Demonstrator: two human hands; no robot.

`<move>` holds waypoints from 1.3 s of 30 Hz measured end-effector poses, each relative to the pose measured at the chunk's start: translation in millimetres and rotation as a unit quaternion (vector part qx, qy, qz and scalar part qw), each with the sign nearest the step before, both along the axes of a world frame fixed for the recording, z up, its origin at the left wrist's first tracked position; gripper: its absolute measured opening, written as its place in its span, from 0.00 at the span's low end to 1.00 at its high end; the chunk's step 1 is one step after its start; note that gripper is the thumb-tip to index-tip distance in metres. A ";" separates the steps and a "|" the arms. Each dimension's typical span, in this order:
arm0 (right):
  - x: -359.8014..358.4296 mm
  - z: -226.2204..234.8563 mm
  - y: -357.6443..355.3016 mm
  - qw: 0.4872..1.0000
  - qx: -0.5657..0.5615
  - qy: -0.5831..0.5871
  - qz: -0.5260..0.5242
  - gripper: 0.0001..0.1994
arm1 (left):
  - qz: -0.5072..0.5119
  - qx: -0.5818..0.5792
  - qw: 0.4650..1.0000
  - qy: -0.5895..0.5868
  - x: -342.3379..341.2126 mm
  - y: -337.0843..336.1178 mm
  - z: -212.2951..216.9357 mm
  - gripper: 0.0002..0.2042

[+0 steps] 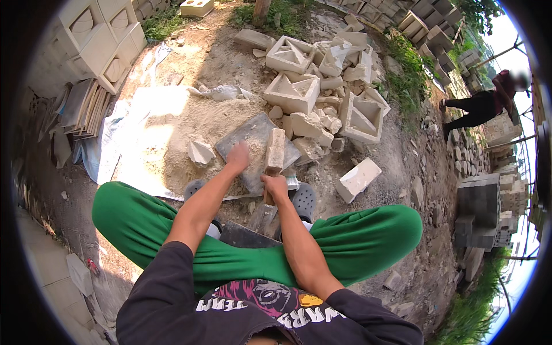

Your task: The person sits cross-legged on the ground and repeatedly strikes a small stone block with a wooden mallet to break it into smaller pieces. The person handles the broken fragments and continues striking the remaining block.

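Note:
A dusty wooden mallet (275, 150) is in my right hand (275, 188), whose fingers wrap round its handle close below the blocky head. Under both hands lies a flat dark grey board (251, 129), dusted with pale powder and crumbs. My left hand (237, 156) is low over the board's left part; its fingers are blurred, and I cannot tell whether they hold anything. A broken pale chunk (200, 153) rests on the powder left of that hand. Between my feet, a dark plate (247, 235) lies on the ground.
Broken pale moulded blocks (293, 92) are heaped beyond the board. One loose block (359, 180) lies to the right. Stacked blocks (103, 40) and leaning boards (86, 109) stand at left. A person (486, 103) is at far right, near grey blocks (478, 204).

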State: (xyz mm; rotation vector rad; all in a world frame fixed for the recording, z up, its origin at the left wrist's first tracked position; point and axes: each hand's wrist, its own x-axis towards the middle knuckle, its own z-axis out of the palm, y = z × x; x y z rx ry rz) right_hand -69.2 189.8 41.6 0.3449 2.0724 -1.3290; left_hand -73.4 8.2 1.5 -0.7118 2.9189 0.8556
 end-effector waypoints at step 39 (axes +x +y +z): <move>8.5 -8.6 -33.0 0.962 0.128 0.109 0.214 0.15 | 0.261 0.124 0.942 0.169 53.2 -9.2 -31.1 0.10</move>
